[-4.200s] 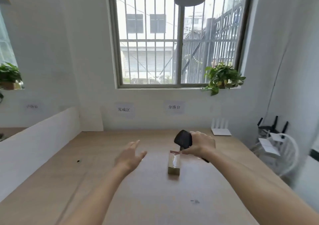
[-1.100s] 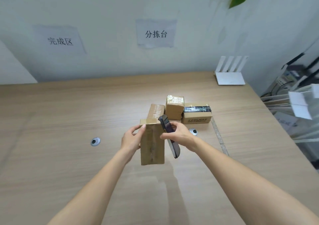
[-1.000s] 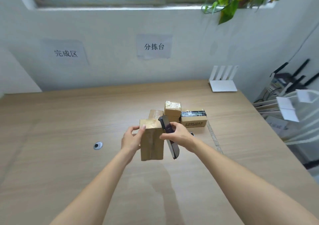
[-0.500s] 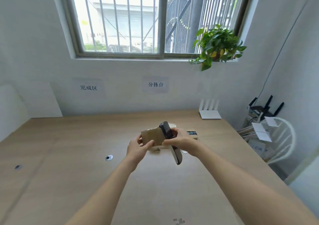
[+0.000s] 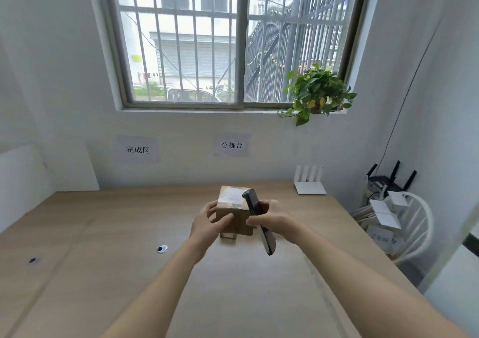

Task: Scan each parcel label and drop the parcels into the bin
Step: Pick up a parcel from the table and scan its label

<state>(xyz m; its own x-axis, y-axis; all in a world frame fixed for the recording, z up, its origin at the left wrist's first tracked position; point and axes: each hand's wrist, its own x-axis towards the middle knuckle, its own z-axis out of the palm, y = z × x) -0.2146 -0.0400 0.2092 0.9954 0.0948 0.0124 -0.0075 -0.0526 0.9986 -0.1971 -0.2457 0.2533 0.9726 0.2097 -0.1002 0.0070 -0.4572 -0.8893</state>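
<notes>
Your left hand grips a brown cardboard parcel, thumb across its near face and fingers curled round its left side. You hold the parcel up above the wooden tabletop, in front of you and near the middle of the view. Its top face carries a white label under clear tape, tilted toward you.

Your right hand is wrapped round a black handheld scanner. The scanner stands nearly upright, touching or just beside the parcel's right edge, with its head level with the label and its lower end hanging below your fist.

Below the parcel, a small part of another box shows on the tabletop. A round silver grommet sits in the tabletop to the left.

On the white wall behind are two paper signs with Chinese characters. A white router with four aerials stands at the back right of the tabletop. Above it, a leafy green plant sits on the sill of a barred window. A white chair holding papers stands to the right. No bin can be made out.
</notes>
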